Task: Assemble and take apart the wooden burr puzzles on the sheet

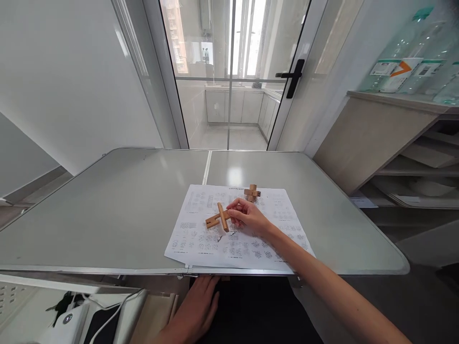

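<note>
My right hand is over the printed sheet, its thumb and fingers pinched on the end of a wooden puzzle piece. This notched stick has a dark mark near its left end. A second wooden stick crosses it at an angle; whether the two are interlocked I cannot tell. Just beyond my fingers stands a wooden burr puzzle of crossed blocks. My left hand lies below the table edge by my dark-clothed lap, fingers stretched out, holding nothing visible.
A paper sheet with rows of small diagrams lies on the grey table. At lower left, a white device and cable sit on a lower surface. Plastic bottles stand on the right shelf unit. Beyond is a glass door.
</note>
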A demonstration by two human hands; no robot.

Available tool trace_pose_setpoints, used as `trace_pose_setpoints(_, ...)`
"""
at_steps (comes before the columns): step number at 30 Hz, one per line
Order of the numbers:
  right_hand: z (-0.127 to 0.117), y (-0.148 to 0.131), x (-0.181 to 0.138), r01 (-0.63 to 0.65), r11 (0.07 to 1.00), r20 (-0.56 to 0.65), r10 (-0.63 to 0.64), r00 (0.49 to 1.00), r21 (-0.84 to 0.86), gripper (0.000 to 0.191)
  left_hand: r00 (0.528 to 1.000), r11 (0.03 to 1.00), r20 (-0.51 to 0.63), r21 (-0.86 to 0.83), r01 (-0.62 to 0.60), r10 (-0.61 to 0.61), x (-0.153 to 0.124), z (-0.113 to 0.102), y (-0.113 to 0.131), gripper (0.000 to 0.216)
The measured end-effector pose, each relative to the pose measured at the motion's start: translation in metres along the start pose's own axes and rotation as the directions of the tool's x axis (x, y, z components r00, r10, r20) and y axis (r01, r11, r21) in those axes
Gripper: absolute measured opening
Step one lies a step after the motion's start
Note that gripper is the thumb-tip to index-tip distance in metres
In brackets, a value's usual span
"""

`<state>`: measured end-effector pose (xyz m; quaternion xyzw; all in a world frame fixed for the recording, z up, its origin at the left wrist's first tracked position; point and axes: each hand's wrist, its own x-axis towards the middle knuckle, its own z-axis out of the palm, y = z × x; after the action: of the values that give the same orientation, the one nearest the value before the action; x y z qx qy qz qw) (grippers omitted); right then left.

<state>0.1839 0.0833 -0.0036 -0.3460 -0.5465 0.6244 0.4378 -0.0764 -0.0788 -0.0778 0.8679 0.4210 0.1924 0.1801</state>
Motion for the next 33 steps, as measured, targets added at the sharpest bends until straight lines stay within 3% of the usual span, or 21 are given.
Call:
trace_pose_setpoints(4, 0.0, 0.0, 0.0, -0.012, 1.0, -0.008, 0.012, 1.0, 0.007, 0.039, 0.988, 1.0, 0.155, -0.011, -0.005, 0.007, 0.024, 0.013, -0.003, 0.072)
trace_pose_setpoints(8, -0.001, 0.001, 0.0, -0.024, 1.0, 0.006, 0.024, 1.0, 0.018, 0.04, 0.992, 0.998, 0.117, -0.053, 0.045, -0.038, 0.041, 0.022, -0.006, 0.041)
trace_pose_setpoints(10, -0.001, 0.001, -0.001, -0.03, 0.999, 0.018, 0.03, 0.999, 0.015, 0.04, 0.996, 1.0, 0.093, -0.013, -0.013, 0.014, 0.043, 0.02, -0.002, 0.034)
trace_pose_setpoints(14, -0.001, -0.001, -0.001, -0.023, 1.0, 0.045, 0.023, 0.999, 0.005, 0.038, 0.958, 0.961, 0.111, 0.056, -0.271, 0.264, 0.035, -0.006, 0.029, 0.042)
trace_pose_setpoints(18, -0.001, 0.0, 0.0, -0.026, 1.0, 0.044, 0.026, 0.999, -0.003, 0.036, 0.89, 0.884, -0.008, -0.113, -0.453, 0.455, 0.028, -0.045, 0.067, 0.033)
trace_pose_setpoints(20, -0.001, 0.001, 0.0, -0.026, 1.0, 0.041, 0.025, 0.999, 0.006, 0.036, 0.932, 0.902, -0.1, -0.234, -0.362, 0.348, 0.031, -0.061, 0.076, 0.032)
trace_pose_setpoints(22, 0.0, 0.001, 0.001, -0.025, 0.999, 0.036, 0.025, 0.999, 0.021, 0.036, 0.964, 0.909, -0.258, -0.381, -0.169, 0.072, 0.039, -0.074, 0.076, 0.023)
trace_pose_setpoints(24, 0.002, 0.0, 0.001, -0.027, 0.999, 0.026, 0.026, 0.999, 0.042, 0.037, 0.913, 0.879, -0.333, -0.474, 0.052, -0.234, 0.053, -0.088, 0.067, 0.015)
trace_pose_setpoints(26, 0.004, -0.003, 0.0, -0.033, 0.998, 0.017, 0.032, 0.999, 0.059, 0.038, 0.828, 0.842, -0.362, -0.494, 0.218, -0.427, 0.073, -0.103, 0.052, 0.025)
trace_pose_setpoints(29, 0.006, -0.009, -0.001, -0.035, 0.997, 0.0, 0.035, 0.999, 0.069, 0.039, 0.784, 0.819, -0.342, -0.462, 0.34, -0.518, 0.106, -0.121, 0.021, 0.041)
trace_pose_setpoints(33, 0.006, -0.012, 0.0, -0.034, 0.994, -0.038, 0.038, 0.999, 0.104, 0.038, 0.832, 0.861, -0.273, -0.322, 0.394, -0.483, 0.142, -0.129, -0.019, 0.042)
